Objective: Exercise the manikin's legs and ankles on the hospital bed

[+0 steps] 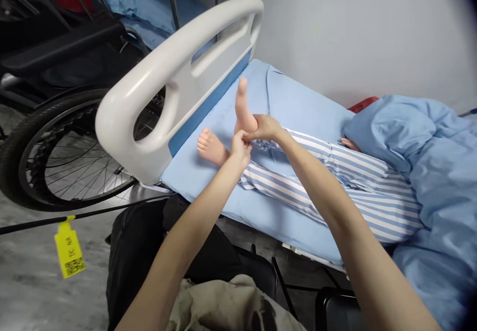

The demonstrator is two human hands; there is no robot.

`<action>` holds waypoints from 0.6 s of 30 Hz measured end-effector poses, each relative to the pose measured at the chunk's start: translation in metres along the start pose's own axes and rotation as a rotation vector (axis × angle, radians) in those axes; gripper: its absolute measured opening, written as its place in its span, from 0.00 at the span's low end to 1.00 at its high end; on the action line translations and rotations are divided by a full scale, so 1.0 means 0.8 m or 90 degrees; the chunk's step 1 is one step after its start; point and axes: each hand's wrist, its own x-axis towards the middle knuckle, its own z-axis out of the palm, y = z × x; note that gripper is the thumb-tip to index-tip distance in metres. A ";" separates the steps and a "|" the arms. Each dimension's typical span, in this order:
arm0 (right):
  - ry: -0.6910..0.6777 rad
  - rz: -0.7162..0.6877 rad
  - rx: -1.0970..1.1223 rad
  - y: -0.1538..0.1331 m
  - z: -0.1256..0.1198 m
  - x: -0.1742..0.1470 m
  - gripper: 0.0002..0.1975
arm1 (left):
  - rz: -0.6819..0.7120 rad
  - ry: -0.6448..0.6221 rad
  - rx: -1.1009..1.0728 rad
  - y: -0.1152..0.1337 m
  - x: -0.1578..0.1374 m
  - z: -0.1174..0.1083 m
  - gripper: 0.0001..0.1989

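A figure in blue-and-white striped trousers [283, 187] lies on the bed, bare feet toward the footboard. Whether it is a manikin or a person I cannot tell. Its far foot [242, 105] points up, lifted off the sheet. My right hand [265, 126] wraps round the heel and ankle of that foot. Closed at the near side of the same ankle is my left hand [241, 148], its fingers meeting those of the right hand. The near foot [211, 147] rests on the sheet beside my left wrist, toes up. Part of the ankle is hidden by my hands.
A white footboard [179, 47] rises at the bed's end, with a wheelchair [74, 157] behind it. A blue quilt [439, 172] covers the figure's upper part. A cable with a yellow tag [70, 251] crosses at left. Black chairs [343, 308] stand below the bed's near edge.
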 end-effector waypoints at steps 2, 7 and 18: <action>0.060 -0.016 0.032 -0.008 -0.046 -0.023 0.29 | -0.009 -0.019 -0.097 0.037 0.002 0.016 0.09; 0.224 -0.072 0.175 -0.003 -0.195 -0.094 0.23 | 0.196 -0.131 -0.082 0.126 0.024 0.077 0.18; 0.301 -0.102 0.172 0.021 -0.238 -0.099 0.26 | 0.112 -0.171 -0.015 0.093 0.006 0.047 0.19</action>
